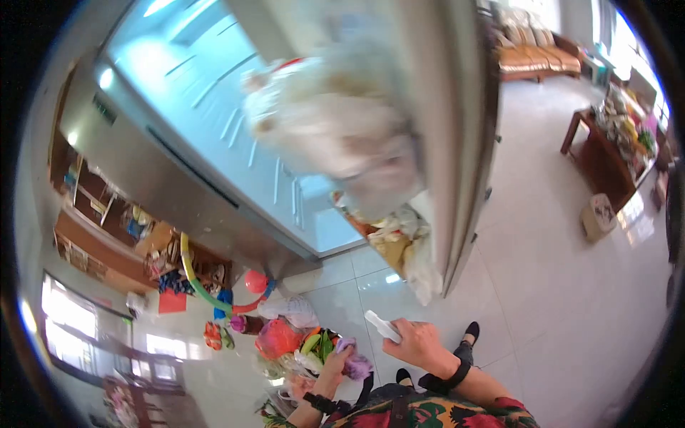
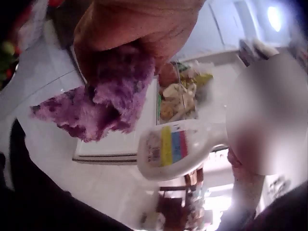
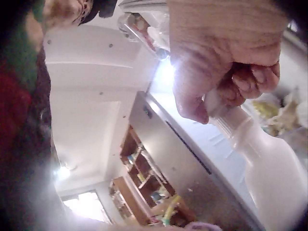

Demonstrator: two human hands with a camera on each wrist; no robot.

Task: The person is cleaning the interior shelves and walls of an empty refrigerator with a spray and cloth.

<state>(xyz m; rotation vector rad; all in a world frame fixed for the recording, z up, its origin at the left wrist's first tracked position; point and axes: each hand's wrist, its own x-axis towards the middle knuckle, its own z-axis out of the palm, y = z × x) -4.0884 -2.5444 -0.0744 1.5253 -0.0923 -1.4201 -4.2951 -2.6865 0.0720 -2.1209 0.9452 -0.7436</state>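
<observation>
My left hand [image 1: 334, 367] grips a fluffy purple cloth [image 1: 358, 362], whose loose end hangs below the fingers in the left wrist view. A white spray bottle [image 2: 166, 150] with a coloured label is in my right hand [image 1: 428, 347]. In the right wrist view the fingers curl round the neck of this bottle [image 3: 276, 173]. Both hands are low in front of my body, apart from each other. Ahead of them stands an open refrigerator with a lit interior [image 1: 221, 93]; its door [image 1: 457, 143] swings out to the right.
Stuffed plastic bags [image 1: 335, 121] fill the door's shelves, blurred in the head view. On the floor at left are a red bag [image 1: 278, 339], green vegetables [image 1: 312, 344], a pink ball [image 1: 256, 281] and a coloured hoop [image 1: 202, 291]. A small bin [image 1: 598, 217] stands far right.
</observation>
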